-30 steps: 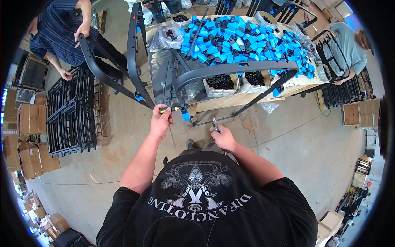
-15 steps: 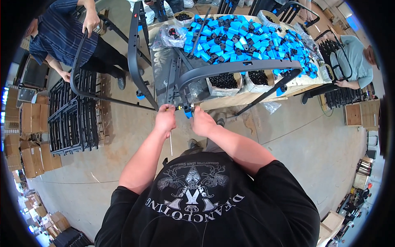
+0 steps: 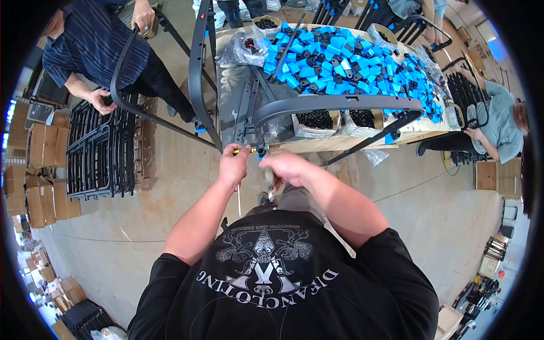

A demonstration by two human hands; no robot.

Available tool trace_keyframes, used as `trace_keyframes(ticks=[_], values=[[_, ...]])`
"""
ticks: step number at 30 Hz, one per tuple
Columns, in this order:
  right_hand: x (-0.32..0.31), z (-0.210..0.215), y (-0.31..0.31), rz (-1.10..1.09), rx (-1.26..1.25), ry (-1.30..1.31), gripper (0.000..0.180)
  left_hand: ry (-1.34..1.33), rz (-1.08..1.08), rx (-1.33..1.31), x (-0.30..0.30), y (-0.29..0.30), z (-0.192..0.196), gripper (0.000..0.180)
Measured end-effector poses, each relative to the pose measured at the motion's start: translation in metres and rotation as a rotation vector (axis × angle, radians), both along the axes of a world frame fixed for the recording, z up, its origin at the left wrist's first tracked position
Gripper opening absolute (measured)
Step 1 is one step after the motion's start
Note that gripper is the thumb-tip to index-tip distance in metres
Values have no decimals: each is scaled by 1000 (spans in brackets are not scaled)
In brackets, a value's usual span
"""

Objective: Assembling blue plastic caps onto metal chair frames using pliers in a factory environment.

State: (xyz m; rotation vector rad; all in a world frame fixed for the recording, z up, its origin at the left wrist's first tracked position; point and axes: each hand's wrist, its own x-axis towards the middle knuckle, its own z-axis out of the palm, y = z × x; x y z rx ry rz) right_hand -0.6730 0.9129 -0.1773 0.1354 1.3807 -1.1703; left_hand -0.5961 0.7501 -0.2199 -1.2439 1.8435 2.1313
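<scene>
My left hand [image 3: 232, 167] is closed around a tool with a yellow-and-black handle [image 3: 242, 151], held beside the lower end of a black curved metal frame [image 3: 340, 102]. A thin bright metal rod [image 3: 239, 199] points down from under the same hand; whether it belongs to that tool I cannot tell. Just right of the frame's end, my right hand [image 3: 286, 169] is curled with its fingers bent down. A blurred greyish thing [image 3: 270, 179] shows at these fingers, too smeared to name. A small blue part [image 3: 261, 159] sits at the frame's end, partly hidden by my hand.
The workbench [image 3: 231, 96] bears a heap of blue and black plastic parts [image 3: 345, 62], boxes of small black pieces [image 3: 315, 120] and a plastic bag [image 3: 243, 50]. Another person [image 3: 105, 54] stands left with a second frame [image 3: 115, 85]. Stacked black frames [image 3: 102, 153] and cartons [image 3: 45, 144] lie beyond.
My right hand has come down slightly from the frame's end, its fingers now turned downward. The person at the left now holds a small dark thing in the lower hand. The whole view has shifted slightly.
</scene>
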Motion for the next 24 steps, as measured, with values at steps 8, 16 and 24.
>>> trace_keyframes(ticks=[8,16,24], values=[[3,-43,-6,204,60,259,23,28,6,13,-6,4,-3,23],[10,-64,1,463,350,819,41,54,-6,-7,-9,11,-1,22],[15,-61,3,411,469,1154,31,92,28,-28,-2,10,-20,22]])
